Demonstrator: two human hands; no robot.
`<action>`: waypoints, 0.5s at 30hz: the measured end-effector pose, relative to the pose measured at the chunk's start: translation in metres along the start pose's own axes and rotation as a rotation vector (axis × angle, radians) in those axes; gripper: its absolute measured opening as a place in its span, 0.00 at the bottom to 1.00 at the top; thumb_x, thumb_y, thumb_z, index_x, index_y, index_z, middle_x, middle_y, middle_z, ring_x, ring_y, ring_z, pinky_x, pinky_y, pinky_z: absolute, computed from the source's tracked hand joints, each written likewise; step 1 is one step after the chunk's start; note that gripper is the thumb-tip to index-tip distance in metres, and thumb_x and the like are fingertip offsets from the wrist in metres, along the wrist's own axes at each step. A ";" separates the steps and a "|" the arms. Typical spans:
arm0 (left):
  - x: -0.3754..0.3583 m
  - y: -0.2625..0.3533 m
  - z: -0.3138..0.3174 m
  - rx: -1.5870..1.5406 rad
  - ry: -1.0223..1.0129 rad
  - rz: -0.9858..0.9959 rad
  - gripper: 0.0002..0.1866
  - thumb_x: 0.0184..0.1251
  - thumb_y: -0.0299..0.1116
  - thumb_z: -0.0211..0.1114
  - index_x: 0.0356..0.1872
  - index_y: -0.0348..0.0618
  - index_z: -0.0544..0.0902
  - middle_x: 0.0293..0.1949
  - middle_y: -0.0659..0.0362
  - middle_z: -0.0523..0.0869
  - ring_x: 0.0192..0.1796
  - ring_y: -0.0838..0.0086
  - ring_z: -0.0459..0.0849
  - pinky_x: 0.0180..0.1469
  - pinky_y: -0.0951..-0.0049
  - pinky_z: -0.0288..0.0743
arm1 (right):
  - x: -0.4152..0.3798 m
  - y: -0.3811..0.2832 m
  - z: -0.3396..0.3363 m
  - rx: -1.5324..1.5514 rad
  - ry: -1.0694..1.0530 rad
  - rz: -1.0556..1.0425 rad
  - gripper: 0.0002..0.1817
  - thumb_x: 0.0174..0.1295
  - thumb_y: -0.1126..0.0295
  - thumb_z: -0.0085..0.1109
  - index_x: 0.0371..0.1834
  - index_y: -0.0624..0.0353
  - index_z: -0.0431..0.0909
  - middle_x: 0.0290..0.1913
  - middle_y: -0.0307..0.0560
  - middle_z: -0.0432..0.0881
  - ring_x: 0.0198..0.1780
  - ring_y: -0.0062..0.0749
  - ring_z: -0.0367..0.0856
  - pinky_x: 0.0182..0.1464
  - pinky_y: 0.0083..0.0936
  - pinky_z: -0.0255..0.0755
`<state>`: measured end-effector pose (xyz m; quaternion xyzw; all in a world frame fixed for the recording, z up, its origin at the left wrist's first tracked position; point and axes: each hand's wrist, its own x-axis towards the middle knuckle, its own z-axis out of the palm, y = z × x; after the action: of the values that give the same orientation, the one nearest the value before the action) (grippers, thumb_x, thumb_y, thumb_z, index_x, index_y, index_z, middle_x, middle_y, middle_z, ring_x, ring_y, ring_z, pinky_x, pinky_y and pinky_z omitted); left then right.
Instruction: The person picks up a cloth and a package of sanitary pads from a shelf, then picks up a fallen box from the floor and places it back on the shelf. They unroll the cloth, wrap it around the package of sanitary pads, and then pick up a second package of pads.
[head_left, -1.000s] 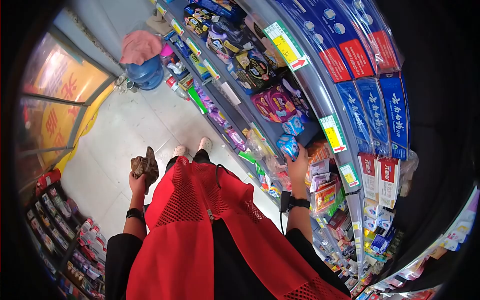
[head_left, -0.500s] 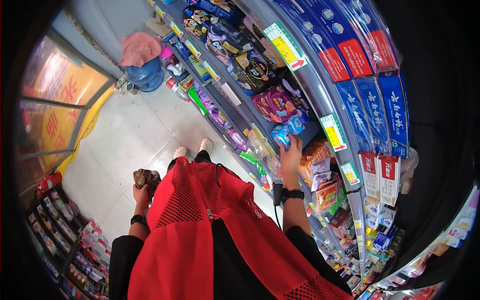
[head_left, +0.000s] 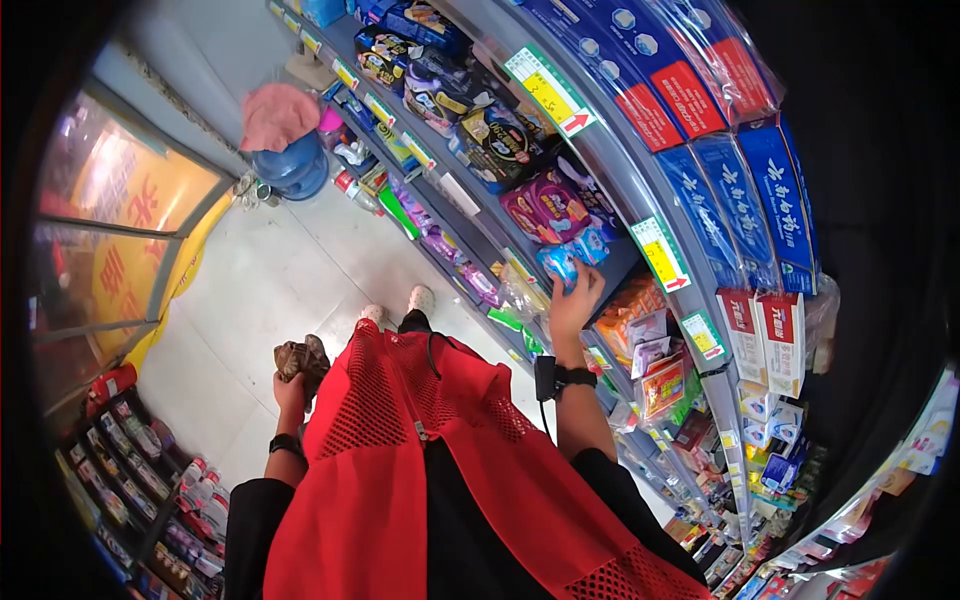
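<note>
My right hand reaches onto a grey shelf, its fingers and thumb around the near edge of a small blue plastic-wrapped pack. Right behind that pack sits a purple pack of what look like sanitary pads, with black packs further along the same shelf. Low at my left side, my left hand is closed on a crumpled brown cloth. Part of the blue pack is hidden by my right fingers.
Toothpaste boxes line the upper shelf above my right hand. Orange packs lie beside it. A blue water jug with a pink cloth on top stands on the floor ahead. A display rack is at the left.
The view has shifted slightly. My right hand stays at the blue pack, with its fingers a little more bent. My left hand still holds the brown cloth.
</note>
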<state>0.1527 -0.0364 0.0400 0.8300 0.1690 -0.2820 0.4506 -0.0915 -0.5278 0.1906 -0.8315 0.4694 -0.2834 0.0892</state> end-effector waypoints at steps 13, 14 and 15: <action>0.005 0.004 -0.003 0.060 -0.052 0.000 0.22 0.46 0.28 0.67 0.46 0.37 0.74 0.40 0.55 0.81 0.39 0.70 0.81 0.43 0.71 0.76 | -0.007 -0.008 0.004 0.038 0.135 -0.028 0.37 0.50 0.74 0.69 0.63 0.65 0.60 0.55 0.62 0.67 0.57 0.57 0.67 0.58 0.45 0.64; 0.005 0.006 -0.004 0.055 -0.058 -0.001 0.22 0.46 0.28 0.67 0.45 0.37 0.74 0.40 0.55 0.81 0.39 0.70 0.81 0.43 0.71 0.76 | -0.009 -0.012 0.001 0.028 0.135 -0.019 0.37 0.49 0.74 0.69 0.63 0.65 0.60 0.56 0.63 0.66 0.58 0.57 0.67 0.58 0.45 0.63; 0.006 0.006 -0.004 0.047 -0.064 -0.003 0.22 0.46 0.28 0.67 0.45 0.37 0.74 0.40 0.55 0.81 0.39 0.70 0.81 0.43 0.70 0.76 | -0.010 -0.018 -0.004 0.018 0.136 -0.012 0.38 0.49 0.73 0.70 0.63 0.65 0.60 0.57 0.63 0.65 0.58 0.57 0.67 0.58 0.44 0.63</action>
<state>0.1615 -0.0361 0.0421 0.8308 0.1489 -0.3129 0.4356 -0.0846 -0.5095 0.1972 -0.8123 0.4668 -0.3439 0.0627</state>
